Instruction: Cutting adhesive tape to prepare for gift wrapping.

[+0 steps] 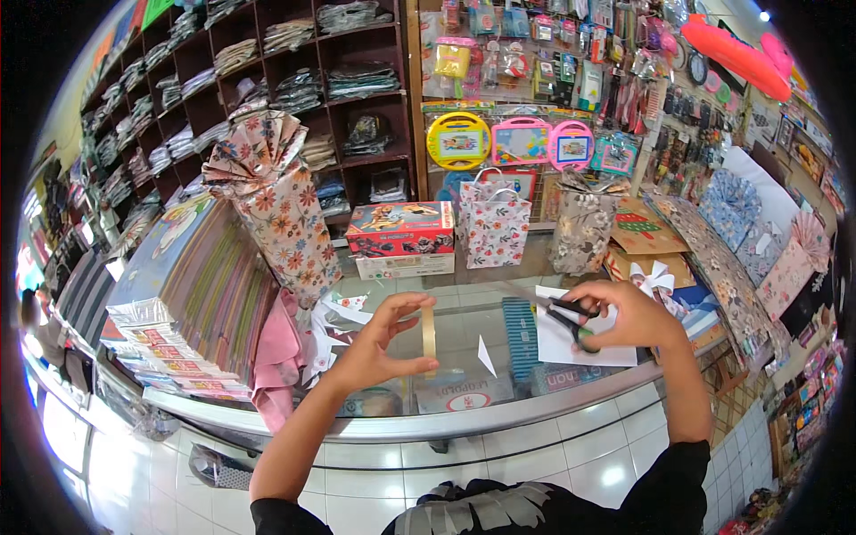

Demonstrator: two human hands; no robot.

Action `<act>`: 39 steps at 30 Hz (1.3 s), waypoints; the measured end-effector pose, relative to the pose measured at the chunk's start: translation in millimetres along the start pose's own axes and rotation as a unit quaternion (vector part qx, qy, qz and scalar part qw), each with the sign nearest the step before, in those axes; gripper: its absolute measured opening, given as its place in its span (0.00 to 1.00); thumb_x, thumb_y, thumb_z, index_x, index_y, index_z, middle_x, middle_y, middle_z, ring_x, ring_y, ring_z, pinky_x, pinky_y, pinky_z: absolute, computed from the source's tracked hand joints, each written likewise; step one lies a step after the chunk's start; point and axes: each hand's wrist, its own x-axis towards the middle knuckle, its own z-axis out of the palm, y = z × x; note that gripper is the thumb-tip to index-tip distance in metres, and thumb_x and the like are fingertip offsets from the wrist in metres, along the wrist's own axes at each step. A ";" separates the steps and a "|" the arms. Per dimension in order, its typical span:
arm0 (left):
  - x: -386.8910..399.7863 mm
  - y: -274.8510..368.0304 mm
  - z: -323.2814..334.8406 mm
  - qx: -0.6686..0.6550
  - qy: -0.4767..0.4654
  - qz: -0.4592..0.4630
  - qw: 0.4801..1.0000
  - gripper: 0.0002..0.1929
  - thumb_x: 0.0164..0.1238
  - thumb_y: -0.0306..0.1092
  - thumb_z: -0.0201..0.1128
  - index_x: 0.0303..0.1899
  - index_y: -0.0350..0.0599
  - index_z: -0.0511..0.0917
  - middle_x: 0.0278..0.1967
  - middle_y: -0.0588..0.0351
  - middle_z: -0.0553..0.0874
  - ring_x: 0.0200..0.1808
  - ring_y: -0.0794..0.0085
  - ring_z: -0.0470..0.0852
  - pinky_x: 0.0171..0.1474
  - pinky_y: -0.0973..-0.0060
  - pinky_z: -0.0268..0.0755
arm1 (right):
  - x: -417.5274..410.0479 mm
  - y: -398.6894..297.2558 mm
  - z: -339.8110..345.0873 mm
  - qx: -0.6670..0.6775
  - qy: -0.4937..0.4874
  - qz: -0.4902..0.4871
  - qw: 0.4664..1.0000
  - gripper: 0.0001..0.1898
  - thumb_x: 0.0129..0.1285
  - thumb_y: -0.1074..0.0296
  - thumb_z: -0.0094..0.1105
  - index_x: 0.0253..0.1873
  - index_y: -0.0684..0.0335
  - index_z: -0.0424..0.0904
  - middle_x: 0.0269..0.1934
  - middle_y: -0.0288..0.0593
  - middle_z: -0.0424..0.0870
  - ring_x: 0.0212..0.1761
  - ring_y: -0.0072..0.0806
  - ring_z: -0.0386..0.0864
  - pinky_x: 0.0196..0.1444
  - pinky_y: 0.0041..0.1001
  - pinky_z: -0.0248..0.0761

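Note:
My left hand (384,348) is over the glass counter (461,307), thumb and fingers curved around a narrow yellowish band of tape (429,334). The band stands between thumb and fingertips; whether it is a roll seen edge-on or a loose strip, I cannot tell. My right hand (628,317) holds scissors (568,321) by their black handles, with green inside one loop. Their blades point left and are blurred. Under the scissors lies a white sheet of paper (618,351). A small white paper triangle (486,356) rests on the glass between my hands.
Stacked books (194,301) and a floral gift bag (281,207) stand at left, beside pink cloth (277,361) and paper scraps (328,331). Toy boxes (401,234), white floral bags (495,227) and a grey floral bag (582,227) line the back. Wrapped gifts (695,307) lie at right.

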 end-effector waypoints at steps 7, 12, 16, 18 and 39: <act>2.7 3.0 -0.4 -0.006 -0.010 0.012 1.000 0.40 0.45 0.26 0.73 0.60 0.53 0.59 0.60 0.57 0.67 0.64 0.68 0.62 0.64 0.65 0.55 | 21.7 -12.5 14.1 0.006 -0.043 -0.102 0.994 0.31 0.39 0.61 0.73 0.53 0.57 0.75 0.32 0.35 0.78 0.34 0.21 0.74 0.36 0.21 0.66; 2.2 8.9 -0.4 0.015 -0.010 -0.003 1.000 0.40 0.44 0.26 0.73 0.60 0.52 0.59 0.60 0.57 0.67 0.64 0.68 0.62 0.65 0.65 0.54 | 30.3 -11.2 11.8 -0.006 -0.060 -0.080 0.995 0.28 0.42 0.62 0.71 0.53 0.56 0.76 0.32 0.36 0.78 0.34 0.22 0.74 0.35 0.23 0.67; 2.4 6.7 -0.9 0.022 -0.020 0.003 1.000 0.40 0.45 0.25 0.72 0.60 0.53 0.59 0.60 0.58 0.66 0.65 0.68 0.61 0.65 0.63 0.55 | 36.2 -9.9 11.0 0.008 -0.065 -0.096 0.993 0.25 0.46 0.65 0.67 0.54 0.54 0.76 0.31 0.38 0.78 0.34 0.24 0.74 0.36 0.24 0.67; 1.7 2.3 0.2 0.005 -0.023 0.009 1.000 0.39 0.45 0.25 0.72 0.60 0.53 0.59 0.60 0.58 0.65 0.65 0.68 0.60 0.64 0.63 0.57 | 37.1 -13.9 7.0 -0.006 -0.070 -0.077 0.995 0.24 0.47 0.67 0.66 0.54 0.54 0.76 0.32 0.39 0.79 0.34 0.25 0.75 0.37 0.25 0.68; -0.1 3.6 3.2 -0.007 -0.056 0.073 0.996 0.46 0.44 0.18 0.69 0.66 0.56 0.54 0.58 0.55 0.64 0.62 0.67 0.62 0.53 0.68 0.68 | 36.8 -9.5 4.0 -0.051 -0.017 -0.080 0.995 0.21 0.48 0.69 0.62 0.52 0.56 0.78 0.31 0.45 0.80 0.32 0.30 0.76 0.35 0.27 0.69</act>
